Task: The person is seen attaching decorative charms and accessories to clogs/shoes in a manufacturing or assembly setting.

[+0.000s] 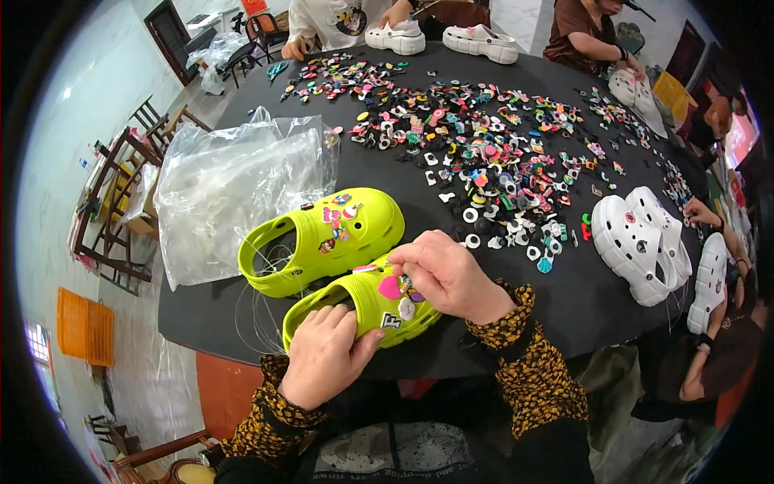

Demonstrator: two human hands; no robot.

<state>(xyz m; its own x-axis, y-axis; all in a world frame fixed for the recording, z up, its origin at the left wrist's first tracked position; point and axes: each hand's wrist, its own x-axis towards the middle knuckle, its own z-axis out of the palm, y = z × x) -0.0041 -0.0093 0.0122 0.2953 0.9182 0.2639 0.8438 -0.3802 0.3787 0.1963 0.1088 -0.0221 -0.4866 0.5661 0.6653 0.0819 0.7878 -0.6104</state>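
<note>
Left hand (324, 355): lies palm-down over the heel end of the near lime-green clog (372, 310), at the table's front edge. Fingers loosely curled, about half closed, wrapped over the clog's rear rim; thumb runs along its side. It grips the clog.

Right hand (447, 274): fingers drawn tight together in a pinch at the top of the same clog, fingertips (397, 262) touching the upper next to the charms. A small item seems to sit in the pinch, but can't tell what; too small.

Near clog: toe points right, resting on the black table (580, 306) directly in front of the person. Charms on upper incl. a pink heart charm (389, 287) and a white flower-shaped one just below it.

Second lime-green clog (326, 238): just behind the first, touching or nearly so, untouched by either hand. Several small charms on its upper.

Left of clogs: crumpled clear plastic bags (234, 177); thin clear strands trail from there over the table edge.

Mid table: wide scatter of loose charms (484, 153), mixed colours, plus white ring pieces.

Right: pair of white clogs (641, 242), side by side, well apart from the hands.

Far edge: two more white clogs (439, 38), w/ other people's hands nearby.
</note>
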